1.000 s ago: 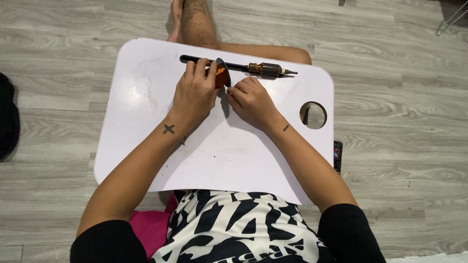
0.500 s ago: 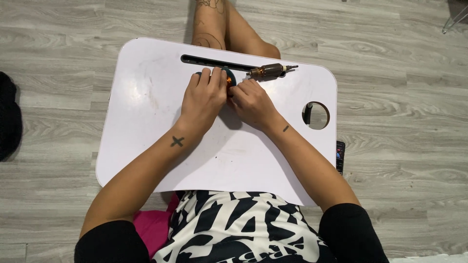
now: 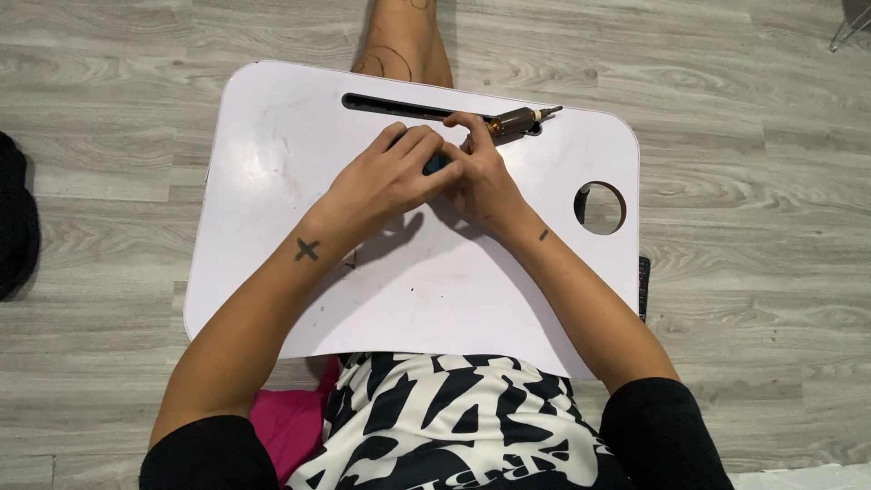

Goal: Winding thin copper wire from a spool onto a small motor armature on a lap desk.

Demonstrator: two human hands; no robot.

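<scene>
A white lap tray (image 3: 272,181) rests over my legs on the floor. My left hand (image 3: 386,177) and my right hand (image 3: 481,177) meet over its upper middle, fingers closed around a small dark part (image 3: 435,165) that is mostly hidden between them. A brown cylindrical motor piece with a thin metal shaft (image 3: 522,119) lies just beyond my right fingertips, at the end of the tray's long dark slot (image 3: 390,106). Whether my right fingers touch it I cannot tell.
A round cup hole (image 3: 600,207) is cut in the tray's right side. Grey wood-plank floor surrounds the tray. A black object (image 3: 16,218) lies at the left edge. A pink cushion (image 3: 295,422) shows under me. My bare leg (image 3: 404,41) extends past the tray's far edge.
An orange part seen between my fingers earlier is now covered. The brown piece has tilted slightly and sits closer to the slot's right end. My hands have closed tighter together.
</scene>
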